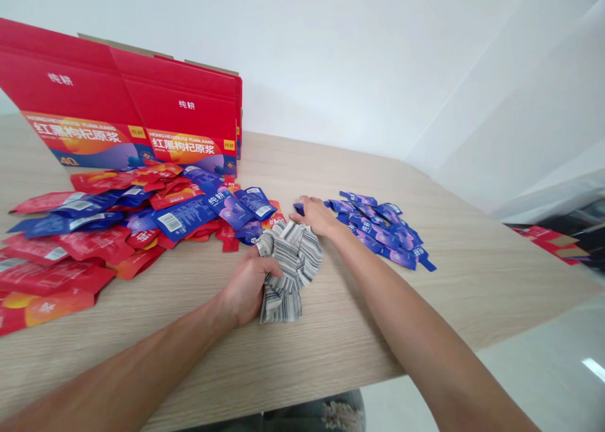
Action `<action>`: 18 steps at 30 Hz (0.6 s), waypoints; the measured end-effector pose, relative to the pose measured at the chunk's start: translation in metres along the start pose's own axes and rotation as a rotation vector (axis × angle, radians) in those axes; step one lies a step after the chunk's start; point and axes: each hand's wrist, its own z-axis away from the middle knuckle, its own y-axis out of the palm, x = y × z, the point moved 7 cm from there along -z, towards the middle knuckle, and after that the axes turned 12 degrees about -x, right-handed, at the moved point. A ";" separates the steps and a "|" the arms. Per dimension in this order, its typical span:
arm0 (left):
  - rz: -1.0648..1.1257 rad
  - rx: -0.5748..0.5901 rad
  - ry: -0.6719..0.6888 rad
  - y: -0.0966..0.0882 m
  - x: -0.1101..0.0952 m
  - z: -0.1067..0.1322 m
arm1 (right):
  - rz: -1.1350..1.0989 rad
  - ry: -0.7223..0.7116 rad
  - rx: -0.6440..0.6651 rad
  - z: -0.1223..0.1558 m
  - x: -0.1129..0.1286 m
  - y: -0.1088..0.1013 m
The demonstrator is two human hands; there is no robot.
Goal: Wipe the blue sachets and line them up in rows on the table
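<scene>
My left hand (248,281) is closed around a crumpled cloth (288,255) with grey, black and white stripes, its thumb lying over the front. Just beyond the cloth, my right hand (314,215) pinches a blue pouch (297,209), most of it hidden by the fingers. To the right lies a spread group of blue and purple pouches (382,230). On the left is a mixed heap of red pouches (80,243) and blue pouches (177,219), reaching close to the cloth.
Red printed cartons (174,104) stand upright behind the heap, near the white wall (340,73). All of this rests on a light wood table (472,249). Red boxes (548,243) and dark objects sit past the table's right edge.
</scene>
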 end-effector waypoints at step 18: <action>0.147 -0.098 -0.155 -0.001 0.002 0.000 | 0.220 -0.145 -0.058 0.018 0.006 -0.019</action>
